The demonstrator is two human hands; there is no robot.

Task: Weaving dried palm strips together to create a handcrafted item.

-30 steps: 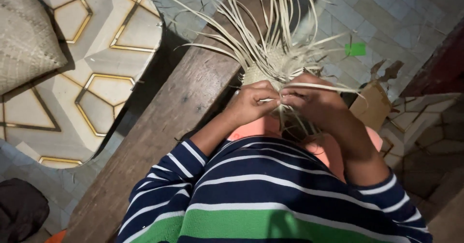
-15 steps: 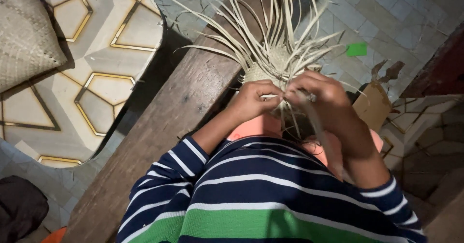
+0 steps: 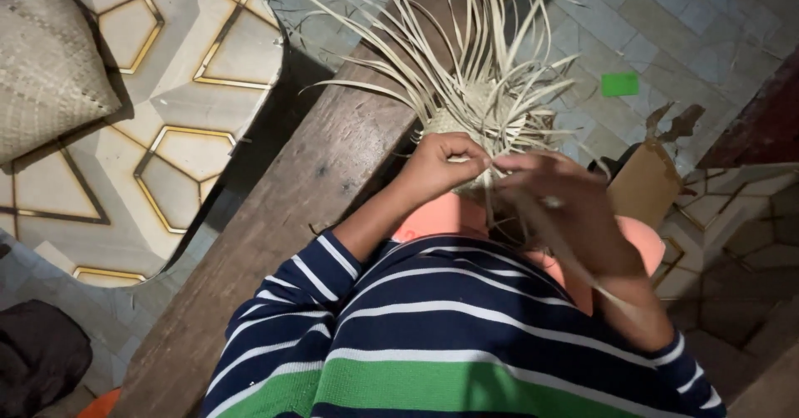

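Head view: left hand (image 3: 441, 164) pinches the woven piece (image 3: 478, 123) in the lap; right hand (image 3: 553, 206), blurred, seems closed on a strip (image 3: 566, 256). Weaving midway; next calls for tucking it snugly.

A torn brown cardboard box (image 3: 645, 181) sits on the tiled floor (image 3: 707, 27) at the right, with ragged flaps at its top edge. A small, flat bright green rectangle (image 3: 620, 84), perhaps a label, lies on the tiles just beyond it.
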